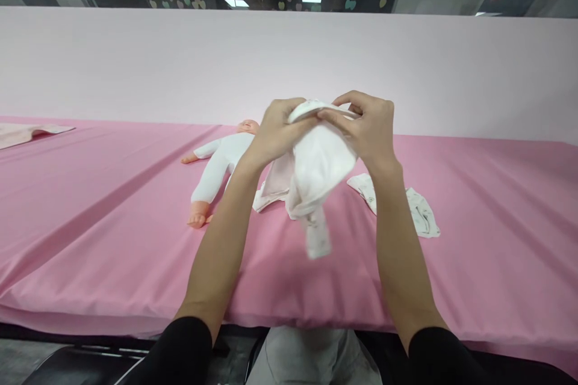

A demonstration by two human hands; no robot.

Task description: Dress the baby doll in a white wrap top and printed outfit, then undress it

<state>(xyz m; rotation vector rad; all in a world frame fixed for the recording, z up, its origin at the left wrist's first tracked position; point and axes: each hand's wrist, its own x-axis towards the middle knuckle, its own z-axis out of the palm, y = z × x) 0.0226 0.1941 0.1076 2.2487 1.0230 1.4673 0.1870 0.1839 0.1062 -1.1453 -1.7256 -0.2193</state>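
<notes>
A small white baby garment [323, 162] hangs above the table between my two hands, its lower end blurred. My left hand [284, 129] pinches the upper edge on the left side. On the right, my right hand [365, 123] grips the same edge between thumb and fingers. Behind the garment and my left forearm lies a baby doll [228, 153] with a white cloth body, its head partly hidden. Part of a pale cloth [268, 197] rests on the table under the held garment; whether it is a separate piece I cannot tell.
Folded white patterned clothing [422, 213] lies to the right, partly behind my right forearm. A pink sheet [112, 240] covers the table, with a pale pink cloth [27, 133] at the far left. A white wall [180, 66] rises along the back edge.
</notes>
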